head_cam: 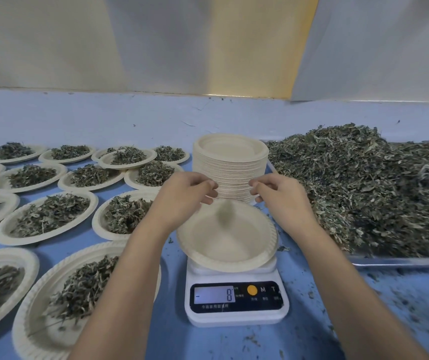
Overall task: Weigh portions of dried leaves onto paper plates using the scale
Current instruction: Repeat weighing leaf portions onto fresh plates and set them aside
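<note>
A white digital scale (pixel 236 305) stands on the blue table, its display showing 8 with a minus sign. An empty paper plate (pixel 230 242) lies tilted on the scale's platform. My left hand (pixel 184 196) and my right hand (pixel 278 196) each pinch the plate's far rim with curled fingers, one at each side. A blurred greenish smudge (pixel 223 213) shows over the plate's far part. Right behind the hands rises a tall stack of empty paper plates (pixel 230 162). To the right, a big heap of dried leaves (pixel 364 188) fills a metal tray (pixel 400 261).
Several paper plates with leaf portions (pixel 49 216) cover the table to the left, reaching the near left corner. Leaf crumbs (pixel 402 302) litter the blue table at the right front. A pale wall runs along the table's back edge.
</note>
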Available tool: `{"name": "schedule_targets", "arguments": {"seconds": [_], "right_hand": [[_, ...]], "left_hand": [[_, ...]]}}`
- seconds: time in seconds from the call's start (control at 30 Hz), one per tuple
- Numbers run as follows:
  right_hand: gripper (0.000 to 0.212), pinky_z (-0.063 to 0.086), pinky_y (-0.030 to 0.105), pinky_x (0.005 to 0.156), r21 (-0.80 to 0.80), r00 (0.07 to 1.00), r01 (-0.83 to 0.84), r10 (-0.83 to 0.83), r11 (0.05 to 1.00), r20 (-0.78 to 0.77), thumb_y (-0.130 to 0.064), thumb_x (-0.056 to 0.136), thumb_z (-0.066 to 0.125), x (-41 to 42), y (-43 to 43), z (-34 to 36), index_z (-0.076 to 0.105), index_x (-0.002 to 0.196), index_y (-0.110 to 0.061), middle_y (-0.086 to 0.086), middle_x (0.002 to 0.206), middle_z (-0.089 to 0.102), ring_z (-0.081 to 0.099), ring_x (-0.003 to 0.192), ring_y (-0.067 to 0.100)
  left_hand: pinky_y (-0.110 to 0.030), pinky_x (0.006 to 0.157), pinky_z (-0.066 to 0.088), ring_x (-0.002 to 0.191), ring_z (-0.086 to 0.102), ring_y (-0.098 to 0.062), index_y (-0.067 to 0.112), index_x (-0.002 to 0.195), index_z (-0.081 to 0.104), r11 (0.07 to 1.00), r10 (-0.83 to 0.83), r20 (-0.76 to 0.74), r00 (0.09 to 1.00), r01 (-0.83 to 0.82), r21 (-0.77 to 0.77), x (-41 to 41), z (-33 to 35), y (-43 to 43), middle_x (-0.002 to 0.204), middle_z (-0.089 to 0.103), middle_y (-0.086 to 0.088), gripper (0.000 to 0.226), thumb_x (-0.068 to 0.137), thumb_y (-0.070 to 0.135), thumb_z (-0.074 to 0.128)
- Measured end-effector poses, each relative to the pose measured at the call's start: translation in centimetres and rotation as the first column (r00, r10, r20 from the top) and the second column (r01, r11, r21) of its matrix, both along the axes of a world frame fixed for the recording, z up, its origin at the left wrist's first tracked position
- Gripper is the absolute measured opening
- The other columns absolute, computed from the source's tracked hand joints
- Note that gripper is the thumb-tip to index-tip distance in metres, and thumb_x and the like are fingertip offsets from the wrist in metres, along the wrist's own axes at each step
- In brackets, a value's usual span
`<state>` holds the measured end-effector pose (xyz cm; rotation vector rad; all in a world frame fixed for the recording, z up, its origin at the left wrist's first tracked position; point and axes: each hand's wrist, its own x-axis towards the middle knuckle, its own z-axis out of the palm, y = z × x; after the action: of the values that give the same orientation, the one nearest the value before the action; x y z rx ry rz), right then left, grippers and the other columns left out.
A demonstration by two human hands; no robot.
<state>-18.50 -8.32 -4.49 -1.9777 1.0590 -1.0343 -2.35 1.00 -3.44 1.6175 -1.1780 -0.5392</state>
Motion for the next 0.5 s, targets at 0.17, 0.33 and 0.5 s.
{"name": "schedule_targets", "arguments": {"seconds": [0.17,0.33,0.5], "right_hand": [[0.017,0.046,0.024,0.068,0.001,1.0,-0.009,0.009,1.0,0.029,-0.01,0.088,0.057,0.2,0.0,-0.2,0.071,0.085,-0.019,0.002,0.089,0.072,0.065,0.077,0.018],[0.018,0.045,0.015,0.063,0.003,1.0,-0.017,0.017,1.0,0.024,-0.011,0.09,0.055,0.1,-0.4,-0.5,0.072,0.093,-0.018,-0.003,0.085,0.071,0.061,0.071,0.008],[0.02,0.046,0.023,0.067,0.008,0.999,0.022,-0.022,1.0,0.033,-0.013,0.089,0.055,0.0,-0.7,-0.7,0.072,0.096,-0.021,-0.01,0.081,0.068,0.061,0.073,0.008]], "left_hand": [[-0.026,0.07,0.046,0.068,0.066,-0.006,0.018,0.083,0.068,0.999,-0.001,-0.034,0.999,-0.001,-0.05,-0.6,0.1,-0.2,0.079,0.071,0.004,0.022,0.095,0.015,0.049],[-0.026,0.07,0.046,0.067,0.065,-0.008,0.016,0.085,0.067,0.998,0.014,-0.026,1.0,-0.015,-0.064,-0.7,0.2,-0.2,0.08,0.071,0.001,0.022,0.095,0.014,0.048],[-0.027,0.074,0.047,0.071,0.068,-0.011,0.013,0.091,0.069,0.998,0.003,0.019,1.0,-0.001,-0.063,-1.4,0.3,-0.4,0.083,0.073,-0.001,0.02,0.095,0.015,0.049]]}}
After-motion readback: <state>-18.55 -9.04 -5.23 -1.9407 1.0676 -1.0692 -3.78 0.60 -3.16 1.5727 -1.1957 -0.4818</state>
